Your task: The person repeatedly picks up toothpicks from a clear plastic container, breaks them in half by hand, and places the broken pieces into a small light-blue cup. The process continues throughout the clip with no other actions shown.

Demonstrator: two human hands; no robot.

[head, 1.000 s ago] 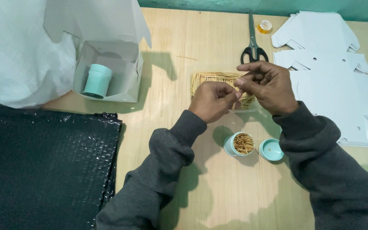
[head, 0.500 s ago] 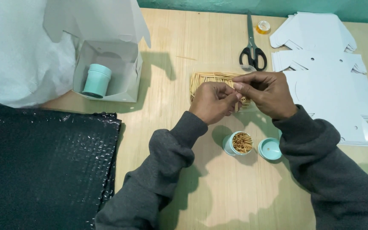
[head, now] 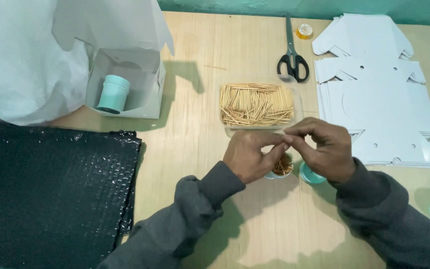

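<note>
Both hands meet above a small open pot (head: 280,167) of toothpicks on the counter (head: 200,124): the left hand (head: 250,155) and right hand (head: 322,149) pinch a few toothpicks (head: 284,135) between fingertips. Light, stiff and easily snapped, the sticks look best gripped mid-length. A clear tray (head: 257,104) of more sits just beyond.

Bare tabletop (head: 200,99) lies open between the box (head: 125,82) and toothpick tray (head: 257,103). Scissors (head: 292,60) and card stack (head: 379,99) crowd the right; black sheet (head: 51,194) fills the left.
</note>
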